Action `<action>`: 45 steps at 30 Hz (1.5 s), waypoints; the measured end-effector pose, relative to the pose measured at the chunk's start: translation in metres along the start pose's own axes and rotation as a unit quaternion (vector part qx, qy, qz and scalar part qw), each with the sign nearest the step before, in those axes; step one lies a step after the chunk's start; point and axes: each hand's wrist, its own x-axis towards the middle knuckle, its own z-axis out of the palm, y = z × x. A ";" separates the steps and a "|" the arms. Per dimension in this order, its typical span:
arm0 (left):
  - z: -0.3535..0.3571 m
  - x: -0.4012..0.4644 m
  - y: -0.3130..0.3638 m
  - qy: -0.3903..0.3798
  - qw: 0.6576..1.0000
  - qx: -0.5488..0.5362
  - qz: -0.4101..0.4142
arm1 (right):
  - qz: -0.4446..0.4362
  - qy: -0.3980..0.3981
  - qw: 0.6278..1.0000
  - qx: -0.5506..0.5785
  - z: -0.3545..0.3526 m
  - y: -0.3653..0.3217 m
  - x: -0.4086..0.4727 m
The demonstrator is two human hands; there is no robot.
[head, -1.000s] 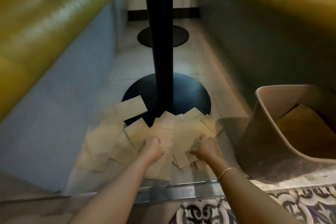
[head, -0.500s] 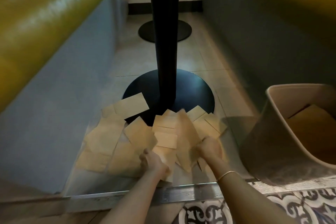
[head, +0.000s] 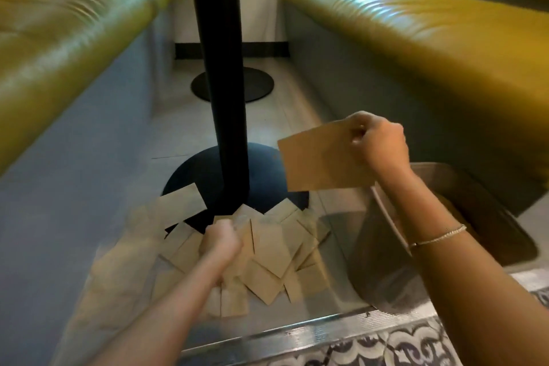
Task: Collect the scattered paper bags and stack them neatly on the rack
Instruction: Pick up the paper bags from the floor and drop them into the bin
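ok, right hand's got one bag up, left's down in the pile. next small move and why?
Probably carry the lifted paper bag rightward and down into the beige bin. The right hand pinches it in the air just left of and above the bin, where what looks like another bag lies. The left hand rests curled on the floor pile; whether it grips one is unclear.

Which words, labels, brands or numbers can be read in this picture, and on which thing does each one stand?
None: no text can be read anywhere.
Held bag in the right hand: plain brown face, no print visible.
Bags on the floor by the left hand: blurred, no print visible.
Bin: no label visible.
Patterned tile: ornament only, no letters.
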 end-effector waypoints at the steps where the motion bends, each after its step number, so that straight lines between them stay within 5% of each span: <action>1: -0.013 -0.001 0.013 0.008 0.999 -0.031 0.028 | 0.007 0.013 1.000 -0.007 -0.018 -0.002 0.005; 8: -0.091 -0.042 0.125 0.083 0.941 -0.265 0.191 | 0.019 0.065 0.984 -0.166 -0.144 0.016 0.013; 13: -0.089 -0.062 0.169 0.066 0.907 -0.311 0.276 | 0.063 -0.089 0.952 -0.285 -0.154 0.043 0.001; 23: -0.078 -0.083 0.195 -0.059 0.857 -0.325 0.395 | -0.031 -0.093 0.995 0.019 -0.133 0.037 -0.012; 27: -0.069 -0.081 0.199 -0.088 0.873 -0.317 0.361 | -0.027 -0.024 0.995 -0.095 -0.139 0.053 -0.007; 31: -0.052 -0.070 0.176 -0.098 0.905 -0.271 0.312 | 0.057 -0.101 0.949 -0.294 -0.125 0.078 -0.006; 35: -0.032 -0.047 0.125 -0.118 0.934 -0.219 0.257 | 0.078 -0.135 0.963 -0.219 -0.082 0.082 -0.019; 40: 0.006 -0.019 0.053 -0.130 0.972 -0.082 0.179 | -0.024 -0.161 0.981 -0.106 -0.023 0.042 -0.027; 45: 0.054 -0.010 0.013 -0.135 0.981 0.046 0.130 | -0.075 -0.296 0.939 -0.160 0.052 0.032 -0.042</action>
